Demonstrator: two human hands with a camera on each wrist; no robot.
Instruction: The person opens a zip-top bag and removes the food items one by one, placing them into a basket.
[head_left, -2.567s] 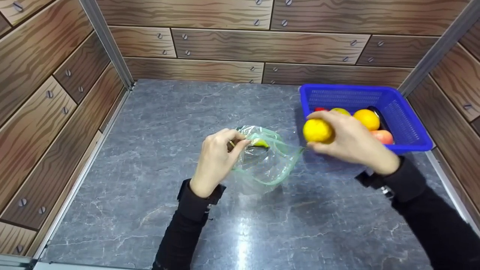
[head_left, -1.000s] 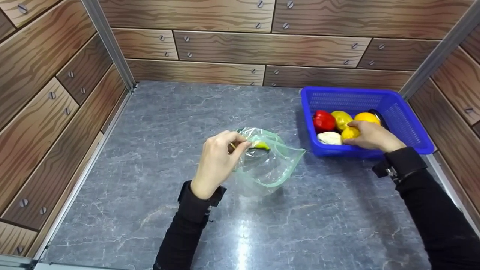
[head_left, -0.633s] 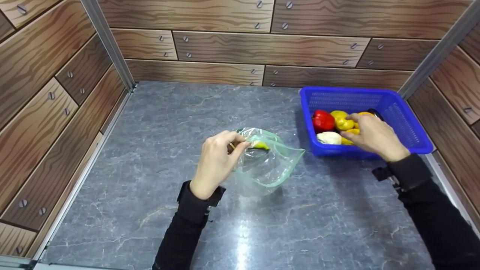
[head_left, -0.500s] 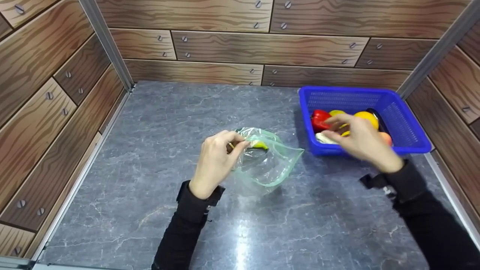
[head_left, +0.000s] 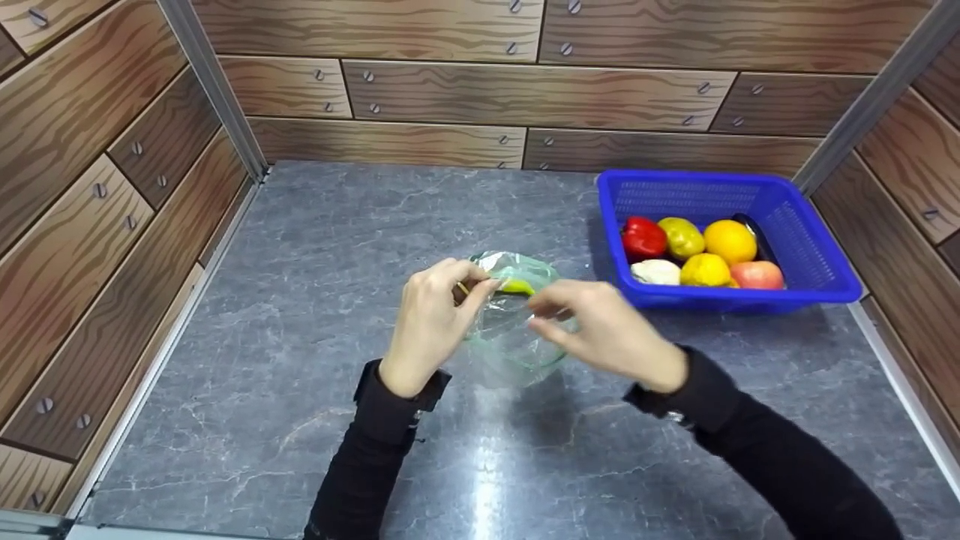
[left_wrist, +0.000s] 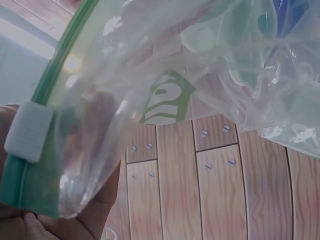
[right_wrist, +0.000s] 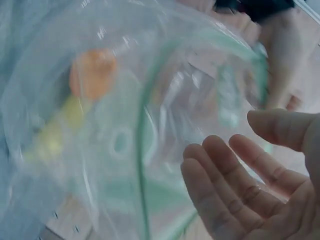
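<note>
In the head view, my left hand (head_left: 439, 319) pinches the rim of a clear zip bag (head_left: 517, 345) with green edges. The left wrist view shows the bag's green zip strip and its white slider (left_wrist: 29, 131). My right hand (head_left: 607, 330) is at the bag's right side, its thumb and fingers apart with nothing between them. Whether it touches the bag is unclear. Through the plastic, the right wrist view shows a blurred round orange thing (right_wrist: 93, 74) beside a yellow elongated thing (right_wrist: 59, 129).
A blue basket (head_left: 840, 259) stands at the back right. In it lie a red bell pepper (head_left: 643, 238), a green-yellow fruit (head_left: 681, 238), an orange (head_left: 730, 241), a yellow fruit (head_left: 705, 270), a whitish item (head_left: 656, 272), a pink-red fruit (head_left: 757, 275) and something dark. Wood-patterned walls surround the grey tabletop (head_left: 337, 225).
My right hand held a yellow fruit, put it in the basket and let go. It then moved left to the bag. My left hand has kept its pinch on the rim.
</note>
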